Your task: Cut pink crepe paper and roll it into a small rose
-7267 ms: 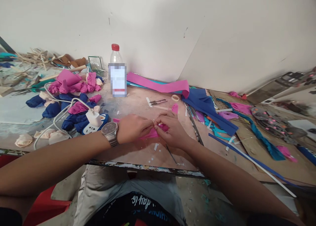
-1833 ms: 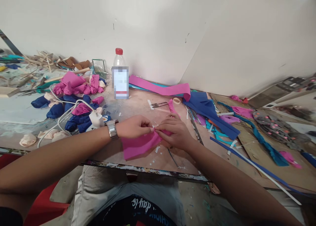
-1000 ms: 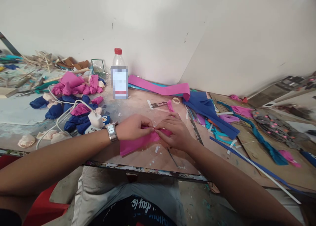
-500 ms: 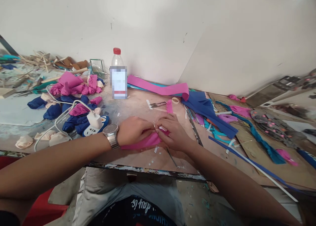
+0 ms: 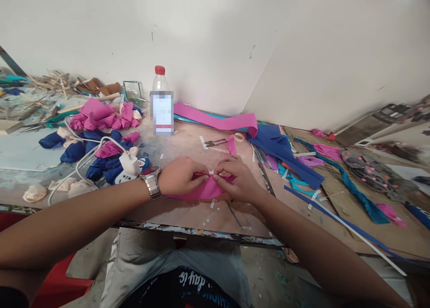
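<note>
A strip of pink crepe paper (image 5: 201, 190) lies on the table under both hands. My left hand (image 5: 184, 175), with a metal watch on its wrist, pinches the strip's upper edge between thumb and fingers. Right beside it, my right hand (image 5: 237, 178) pinches the same edge, the two thumbs close together. A small white bit shows between the fingertips; what it is I cannot make out. Behind the hands lie thread snips (image 5: 217, 142), a tape ring (image 5: 239, 137) and a short pink piece (image 5: 231, 145).
A red-capped bottle (image 5: 161, 106) stands near the wall. Pink and blue wrapped bundles (image 5: 101, 151) crowd the left, with a white charger (image 5: 129, 163) and cable among them. Blue paper (image 5: 285, 153) and a white stick (image 5: 366, 238) lie to the right. The table edge (image 5: 201, 232) runs in front.
Both thumbs have shifted along the pink strip's upper edge, and the left thumb now lies straighter. More of the strip shows flat below the hands. The view has moved very slightly.
</note>
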A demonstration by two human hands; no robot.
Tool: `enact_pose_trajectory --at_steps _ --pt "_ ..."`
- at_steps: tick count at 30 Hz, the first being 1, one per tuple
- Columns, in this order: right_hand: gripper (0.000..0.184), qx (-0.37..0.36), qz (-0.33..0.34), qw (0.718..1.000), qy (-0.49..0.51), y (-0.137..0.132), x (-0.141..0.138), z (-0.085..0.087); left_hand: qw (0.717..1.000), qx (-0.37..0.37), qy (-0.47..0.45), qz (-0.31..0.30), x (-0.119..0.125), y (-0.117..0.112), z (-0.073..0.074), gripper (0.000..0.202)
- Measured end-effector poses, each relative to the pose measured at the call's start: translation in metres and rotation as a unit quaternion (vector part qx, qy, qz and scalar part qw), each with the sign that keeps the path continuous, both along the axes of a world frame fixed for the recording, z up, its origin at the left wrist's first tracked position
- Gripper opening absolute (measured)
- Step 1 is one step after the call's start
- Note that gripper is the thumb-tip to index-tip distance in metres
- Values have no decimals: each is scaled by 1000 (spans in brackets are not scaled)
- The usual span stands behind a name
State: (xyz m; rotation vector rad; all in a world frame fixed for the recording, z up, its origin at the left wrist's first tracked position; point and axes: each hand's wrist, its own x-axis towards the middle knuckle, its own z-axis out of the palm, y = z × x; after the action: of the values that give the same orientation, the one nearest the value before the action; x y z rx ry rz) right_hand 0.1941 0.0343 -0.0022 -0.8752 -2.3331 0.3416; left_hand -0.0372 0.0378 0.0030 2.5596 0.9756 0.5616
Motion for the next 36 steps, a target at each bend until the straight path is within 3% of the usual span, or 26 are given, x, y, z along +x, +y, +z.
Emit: enact_pose_trajectory --at_steps 7,15,36 --pt "8 19 21 1000 -13 2 2 0 998 -63 -19 -8 0 1 2 32" --pt "7 -13 44 998 -35 0 1 5 996 -92 -5 -16 0 5 1 31" --pt "8 93 31 995 -18 1 -3 -4 965 -250 -49 -55 -3 15 1 25"
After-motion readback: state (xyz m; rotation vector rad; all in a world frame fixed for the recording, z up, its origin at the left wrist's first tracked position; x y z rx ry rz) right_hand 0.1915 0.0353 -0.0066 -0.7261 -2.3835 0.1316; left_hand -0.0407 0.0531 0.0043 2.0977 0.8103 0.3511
